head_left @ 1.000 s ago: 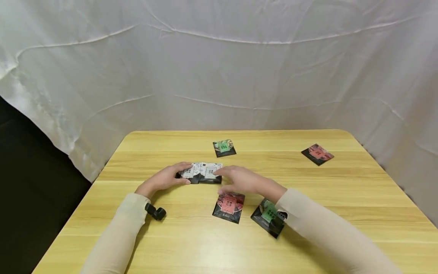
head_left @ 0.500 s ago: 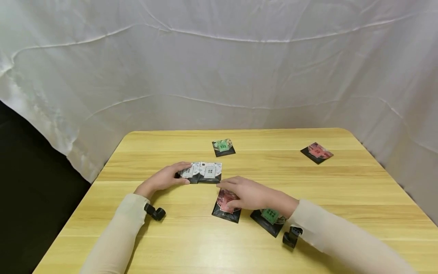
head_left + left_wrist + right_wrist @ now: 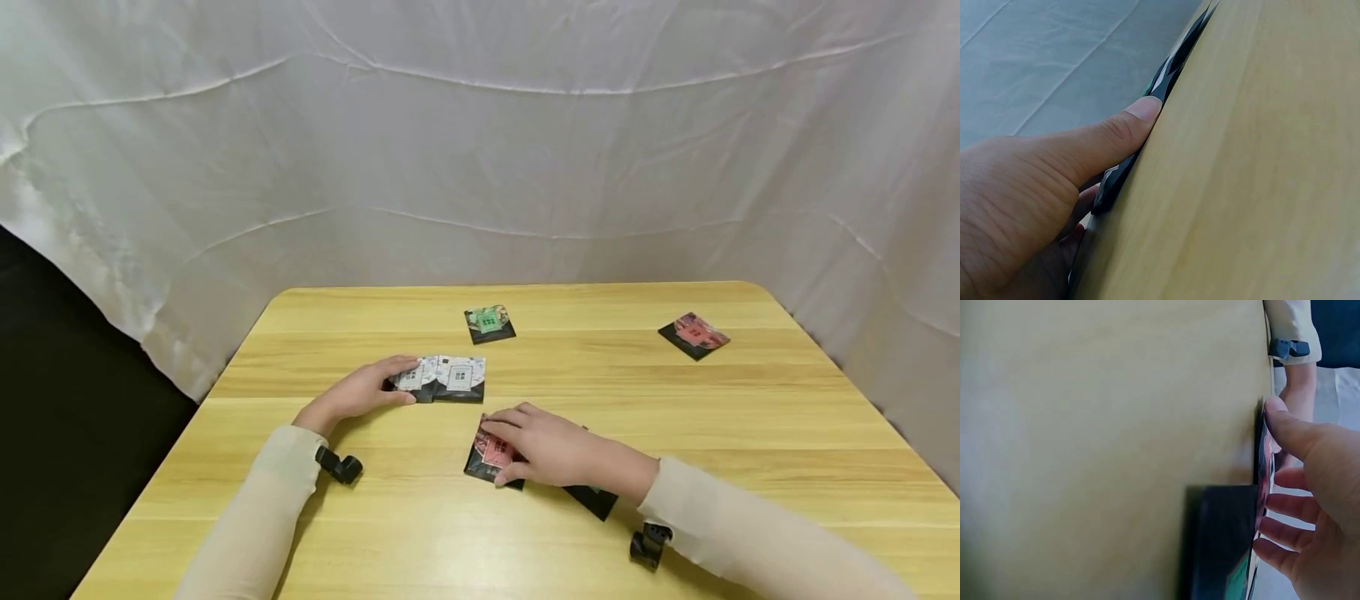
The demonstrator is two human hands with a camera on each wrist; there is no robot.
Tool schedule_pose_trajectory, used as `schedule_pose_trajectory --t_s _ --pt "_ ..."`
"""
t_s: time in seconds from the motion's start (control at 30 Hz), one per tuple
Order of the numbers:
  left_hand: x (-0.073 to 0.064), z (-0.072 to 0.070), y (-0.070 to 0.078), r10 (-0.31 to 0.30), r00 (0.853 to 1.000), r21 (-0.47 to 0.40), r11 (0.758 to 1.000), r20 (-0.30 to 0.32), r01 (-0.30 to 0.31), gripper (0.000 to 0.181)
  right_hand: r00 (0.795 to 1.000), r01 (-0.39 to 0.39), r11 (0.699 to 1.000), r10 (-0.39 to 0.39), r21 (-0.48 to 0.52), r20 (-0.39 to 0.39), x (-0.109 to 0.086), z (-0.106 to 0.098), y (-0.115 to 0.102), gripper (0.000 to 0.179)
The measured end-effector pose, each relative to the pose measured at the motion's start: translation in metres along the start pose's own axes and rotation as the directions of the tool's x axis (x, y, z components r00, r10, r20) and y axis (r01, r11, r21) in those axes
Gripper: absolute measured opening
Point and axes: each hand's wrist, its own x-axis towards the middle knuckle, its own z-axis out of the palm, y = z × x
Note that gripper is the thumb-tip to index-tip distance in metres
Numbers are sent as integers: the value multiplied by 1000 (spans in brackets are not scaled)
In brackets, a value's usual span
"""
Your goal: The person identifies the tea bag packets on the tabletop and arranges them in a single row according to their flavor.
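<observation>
Two white-and-black packets lie side by side, nearly edge to edge, on the wooden table. My left hand rests on the left white packet, fingers along its far side and thumb at its near edge. The right white packet is untouched. Over a red-and-black packet is my right hand, its thumb at the near edge and its fingers spread toward the far edge. Under that hand and wrist, a green-and-black packet is mostly hidden in the head view.
Another green packet lies beyond the white pair. A second red packet sits at the far right of the table. A white curtain hangs behind the table. Each sleeve carries a small black camera.
My right hand has left the right white packet and come nearer and slightly right, onto the red packet. The left hand has stayed where it was; the packets have not visibly moved.
</observation>
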Motion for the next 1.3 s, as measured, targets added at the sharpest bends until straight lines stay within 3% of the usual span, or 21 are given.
schedule_pose_trajectory --t_s 0.2,0.43,0.73,1.07,1.3 --pt "1 0 0 -6 1000 2 1000 -1 6 72 999 12 998 -15 -67 -40 -3 1 -2 74" --pt "0 0 1 -4 1000 -1 1000 1 4 72 999 25 993 -27 -115 -18 -6 1 -3 70" --pt "-1 0 1 -6 1000 -1 1000 5 6 72 996 61 981 -70 -183 -46 -9 0 -7 63" --pt "0 -1 2 -6 1000 -3 1000 8 6 73 996 35 992 -44 -124 -71 -8 0 -7 53" --pt "-1 0 1 -8 1000 7 1000 8 8 72 995 33 981 -50 -189 -85 -7 1 -7 52"
